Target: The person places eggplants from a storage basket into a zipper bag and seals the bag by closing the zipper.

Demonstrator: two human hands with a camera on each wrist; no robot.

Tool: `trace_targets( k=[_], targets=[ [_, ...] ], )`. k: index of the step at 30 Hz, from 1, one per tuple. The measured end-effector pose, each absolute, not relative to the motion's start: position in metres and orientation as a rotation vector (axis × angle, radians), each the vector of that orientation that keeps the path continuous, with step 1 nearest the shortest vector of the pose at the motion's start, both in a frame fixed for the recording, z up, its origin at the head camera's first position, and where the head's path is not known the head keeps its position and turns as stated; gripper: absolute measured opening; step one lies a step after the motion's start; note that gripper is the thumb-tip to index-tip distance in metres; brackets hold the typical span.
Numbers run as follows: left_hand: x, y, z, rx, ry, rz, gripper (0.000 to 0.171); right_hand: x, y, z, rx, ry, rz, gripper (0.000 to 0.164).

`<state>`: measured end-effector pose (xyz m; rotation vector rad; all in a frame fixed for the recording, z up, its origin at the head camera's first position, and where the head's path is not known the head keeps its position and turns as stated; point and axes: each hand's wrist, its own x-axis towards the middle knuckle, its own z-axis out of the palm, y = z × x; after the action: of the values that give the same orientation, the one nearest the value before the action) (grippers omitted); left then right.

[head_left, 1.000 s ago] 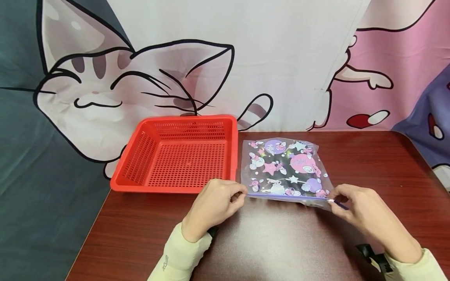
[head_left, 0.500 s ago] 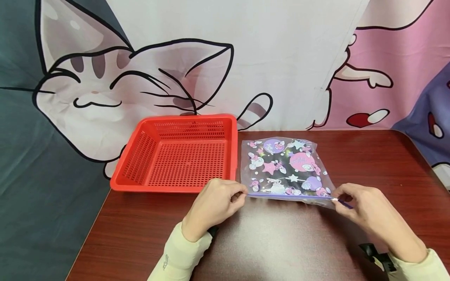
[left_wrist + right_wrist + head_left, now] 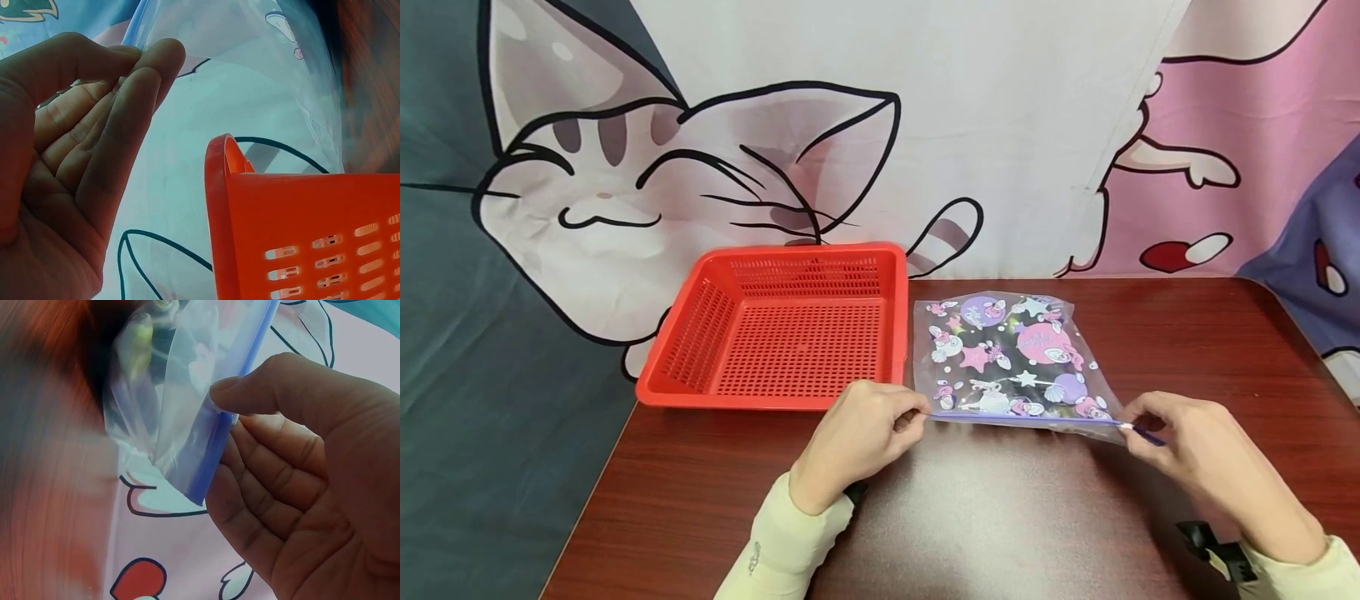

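Observation:
A clear zip bag point(image 3: 974, 358) with pink and purple cartoon prints lies on the table, its purple zip strip point(image 3: 1022, 419) along the near edge. My left hand point(image 3: 867, 437) pinches the strip's left end between thumb and fingertips, the other fingers folded in behind, as the left wrist view shows. At the right end my right hand point(image 3: 1206, 458) pinches the small white slider point(image 3: 1124, 426), thumb on top. A short length of the purple strip point(image 3: 209, 462) sticks out past that thumb in the right wrist view. Something yellow-green point(image 3: 142, 344) shows through the plastic there.
A red perforated plastic basket point(image 3: 775, 403) stands left of the bag, its right wall close to the bag's left side. Dark reddish wood table point(image 3: 1210, 350) extends to the right. Behind hangs a cloth printed with a cartoon cat point(image 3: 602, 217).
My right hand has slid to the right with the slider, along the zip strip to near its right end. The left hand keeps its place at the left end.

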<state>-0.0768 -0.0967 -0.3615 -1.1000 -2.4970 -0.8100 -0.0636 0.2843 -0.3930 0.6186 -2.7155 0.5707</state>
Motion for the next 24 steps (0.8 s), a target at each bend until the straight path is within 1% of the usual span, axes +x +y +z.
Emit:
trace_targets(
  k=[24],
  targets=[
    [-0.077,-0.098,-0.361,-1.111,-2.500,-0.809,0.011,-0.064,0.297,-0.396,0.593,-2.708,0.573,0.032]
  ],
)
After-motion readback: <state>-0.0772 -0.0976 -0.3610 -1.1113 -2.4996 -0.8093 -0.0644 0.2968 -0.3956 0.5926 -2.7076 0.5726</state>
